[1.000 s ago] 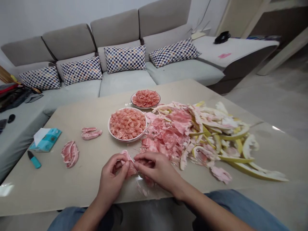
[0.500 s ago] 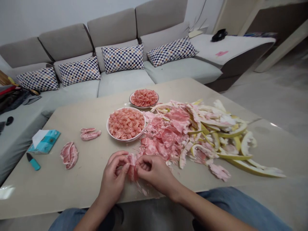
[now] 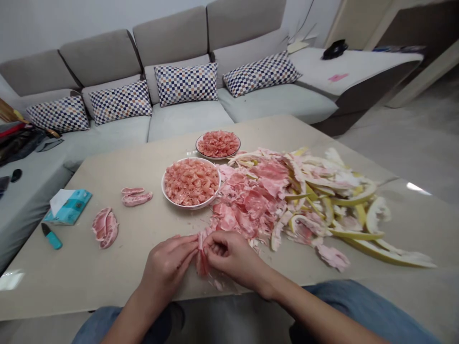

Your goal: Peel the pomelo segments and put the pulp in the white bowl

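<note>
My left hand (image 3: 165, 265) and my right hand (image 3: 231, 255) meet at the near edge of the beige table (image 3: 125, 267), both pinched on one pink pomelo segment (image 3: 202, 258) held between them. Its pale skin hangs in strips below my fingers. Just beyond my hands stands a white bowl (image 3: 191, 182) heaped with peeled pink flesh. A smaller plate (image 3: 218, 144) of the same flesh sits behind it. Unpeeled segments (image 3: 105, 227) lie at the left, with two more (image 3: 136, 196) further back.
A large heap of pink membranes and yellow-white rind (image 3: 304, 200) covers the table's right half. A tissue pack (image 3: 67, 206) and a small teal knife (image 3: 51, 236) lie at the left edge. A grey sofa (image 3: 186, 114) with checked cushions stands behind.
My hands have stayed together on the segment and shifted slightly lower and nearer to me. My left fingers have stretched out flatter along it. The view has tilted a little.
</note>
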Demonstrator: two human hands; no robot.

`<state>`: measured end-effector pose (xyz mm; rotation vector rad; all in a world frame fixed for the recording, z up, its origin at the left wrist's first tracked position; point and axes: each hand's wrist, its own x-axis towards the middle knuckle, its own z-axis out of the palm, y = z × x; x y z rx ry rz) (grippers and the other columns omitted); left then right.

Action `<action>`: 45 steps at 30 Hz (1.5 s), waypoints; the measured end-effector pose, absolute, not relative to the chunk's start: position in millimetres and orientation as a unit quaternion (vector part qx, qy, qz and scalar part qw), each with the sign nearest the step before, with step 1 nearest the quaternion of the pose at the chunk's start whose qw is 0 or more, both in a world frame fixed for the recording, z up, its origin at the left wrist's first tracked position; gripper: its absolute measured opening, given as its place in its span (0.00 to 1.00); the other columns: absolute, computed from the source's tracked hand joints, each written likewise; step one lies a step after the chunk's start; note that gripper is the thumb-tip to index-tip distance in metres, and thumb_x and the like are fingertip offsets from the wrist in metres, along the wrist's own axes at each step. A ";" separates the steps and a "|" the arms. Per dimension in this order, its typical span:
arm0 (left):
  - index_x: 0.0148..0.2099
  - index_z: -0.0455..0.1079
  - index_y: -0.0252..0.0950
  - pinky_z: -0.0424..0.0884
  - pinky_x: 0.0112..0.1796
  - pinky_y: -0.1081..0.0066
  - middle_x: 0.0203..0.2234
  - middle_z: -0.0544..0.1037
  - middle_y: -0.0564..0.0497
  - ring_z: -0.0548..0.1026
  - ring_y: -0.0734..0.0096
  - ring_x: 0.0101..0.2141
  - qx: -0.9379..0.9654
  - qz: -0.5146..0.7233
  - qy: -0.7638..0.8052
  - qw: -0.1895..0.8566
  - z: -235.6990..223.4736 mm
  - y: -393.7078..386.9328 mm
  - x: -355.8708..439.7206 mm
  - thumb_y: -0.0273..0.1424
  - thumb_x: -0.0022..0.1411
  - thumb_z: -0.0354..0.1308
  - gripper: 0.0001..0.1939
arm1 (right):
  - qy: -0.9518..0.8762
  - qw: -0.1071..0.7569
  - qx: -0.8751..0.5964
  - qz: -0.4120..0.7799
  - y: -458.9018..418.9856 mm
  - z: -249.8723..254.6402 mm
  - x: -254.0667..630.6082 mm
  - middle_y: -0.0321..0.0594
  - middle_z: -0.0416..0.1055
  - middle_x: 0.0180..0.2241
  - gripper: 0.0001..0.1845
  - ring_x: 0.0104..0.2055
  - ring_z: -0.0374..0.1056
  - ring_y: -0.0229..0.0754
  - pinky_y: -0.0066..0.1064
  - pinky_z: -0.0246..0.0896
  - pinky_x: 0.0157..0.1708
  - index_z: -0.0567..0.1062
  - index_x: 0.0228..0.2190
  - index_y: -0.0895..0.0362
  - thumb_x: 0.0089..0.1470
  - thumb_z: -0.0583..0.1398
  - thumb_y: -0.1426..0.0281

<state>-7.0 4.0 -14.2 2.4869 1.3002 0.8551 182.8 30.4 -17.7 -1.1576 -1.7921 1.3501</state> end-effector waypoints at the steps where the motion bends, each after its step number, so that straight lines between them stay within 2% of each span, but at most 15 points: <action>1: 0.50 0.73 0.40 0.73 0.47 0.67 0.44 0.81 0.47 0.78 0.66 0.43 0.852 0.277 0.436 0.084 -14.4 3.6 -7.0 0.23 0.62 0.54 0.15 | -0.686 0.303 -0.438 0.496 30.4 -19.0 182.5 0.30 0.64 0.18 0.07 0.21 0.57 0.32 0.21 0.51 0.21 0.73 0.21 0.59 0.45 0.56 0.77; 6: 0.50 0.73 0.40 0.75 0.42 0.67 0.42 0.81 0.45 0.79 0.63 0.41 0.866 0.247 0.435 0.015 -16.0 0.2 -4.5 0.25 0.63 0.52 0.15 | -0.719 0.290 -0.439 0.454 30.1 -21.0 182.1 0.30 0.63 0.18 0.07 0.21 0.57 0.32 0.21 0.50 0.20 0.71 0.20 0.58 0.45 0.56 0.77; 9: 0.48 0.74 0.38 0.75 0.41 0.68 0.41 0.81 0.44 0.79 0.64 0.40 0.858 0.260 0.441 0.036 -14.5 -1.4 -1.9 0.25 0.62 0.53 0.14 | -0.737 0.290 -0.425 0.438 29.9 -19.6 183.5 0.30 0.63 0.18 0.06 0.21 0.57 0.32 0.22 0.50 0.21 0.72 0.20 0.58 0.44 0.57 0.78; 14: 0.39 0.76 0.39 0.76 0.38 0.71 0.34 0.82 0.46 0.79 0.66 0.36 0.744 0.371 0.519 0.198 -3.8 3.4 0.8 0.25 0.59 0.56 0.09 | -0.706 0.314 -0.398 0.494 31.3 -13.1 187.1 0.31 0.64 0.19 0.05 0.22 0.57 0.32 0.22 0.51 0.21 0.73 0.21 0.58 0.43 0.57 0.77; 18: 0.32 0.76 0.35 0.77 0.34 0.71 0.29 0.82 0.47 0.79 0.67 0.30 0.532 0.462 0.581 0.408 -2.3 11.2 -0.4 0.31 0.54 0.62 0.05 | -0.612 0.308 -0.405 0.605 34.2 -6.9 191.4 0.30 0.65 0.17 0.03 0.19 0.57 0.31 0.22 0.51 0.18 0.72 0.23 0.58 0.45 0.58 0.73; 21: 0.32 0.75 0.32 0.77 0.34 0.70 0.27 0.82 0.48 0.79 0.69 0.27 0.400 0.491 0.570 0.524 -6.2 14.7 -3.2 0.34 0.50 0.66 0.10 | -0.547 0.294 -0.405 0.671 36.5 -7.4 193.8 0.30 0.65 0.17 0.05 0.16 0.57 0.31 0.21 0.50 0.14 0.71 0.25 0.57 0.46 0.59 0.68; 27: 0.34 0.73 0.32 0.77 0.34 0.69 0.28 0.81 0.48 0.79 0.69 0.29 0.260 0.500 0.521 0.641 -10.5 16.1 -6.8 0.32 0.48 0.68 0.12 | -0.468 0.301 -0.397 0.730 39.8 -13.4 191.4 0.29 0.67 0.18 0.10 0.10 0.54 0.28 0.20 0.49 0.10 0.69 0.24 0.57 0.47 0.60 0.63; 29: 0.34 0.73 0.32 0.77 0.33 0.69 0.29 0.81 0.48 0.79 0.68 0.30 0.255 0.501 0.519 0.644 -11.5 15.8 -4.7 0.32 0.48 0.68 0.12 | -0.470 0.308 -0.399 0.724 39.5 -12.3 189.6 0.29 0.67 0.18 0.11 0.11 0.56 0.29 0.20 0.50 0.10 0.68 0.25 0.57 0.48 0.60 0.61; 33: 0.34 0.73 0.32 0.75 0.31 0.71 0.26 0.80 0.49 0.78 0.70 0.28 0.293 0.507 0.540 0.605 -13.6 13.1 2.6 0.35 0.48 0.68 0.13 | -0.512 0.335 -0.382 0.693 37.7 -8.4 186.4 0.32 0.70 0.22 0.11 0.19 0.64 0.32 0.21 0.58 0.17 0.72 0.30 0.57 0.50 0.61 0.61; 39: 0.35 0.73 0.32 0.71 0.25 0.76 0.26 0.80 0.50 0.76 0.73 0.23 0.329 0.496 0.571 0.565 -14.3 10.9 7.0 0.36 0.51 0.65 0.12 | -0.569 0.363 -0.406 0.616 34.6 -11.5 183.6 0.32 0.69 0.22 0.09 0.21 0.64 0.33 0.23 0.57 0.20 0.74 0.30 0.57 0.53 0.60 0.63; 42: 0.34 0.73 0.32 0.69 0.24 0.77 0.25 0.79 0.50 0.75 0.74 0.23 0.361 0.506 0.586 0.520 -15.4 12.4 8.6 0.35 0.52 0.64 0.11 | -0.604 0.356 -0.431 0.568 28.5 -11.4 179.7 0.32 0.68 0.23 0.10 0.23 0.63 0.34 0.23 0.57 0.22 0.73 0.33 0.56 0.48 0.64 0.64; 45: 0.33 0.72 0.33 0.71 0.26 0.76 0.25 0.79 0.51 0.76 0.72 0.25 0.390 0.509 0.600 0.479 -16.3 12.5 13.0 0.35 0.53 0.63 0.10 | -0.645 0.354 -0.443 0.512 20.8 -12.6 173.3 0.32 0.68 0.24 0.14 0.24 0.63 0.35 0.24 0.58 0.23 0.71 0.31 0.56 0.42 0.68 0.66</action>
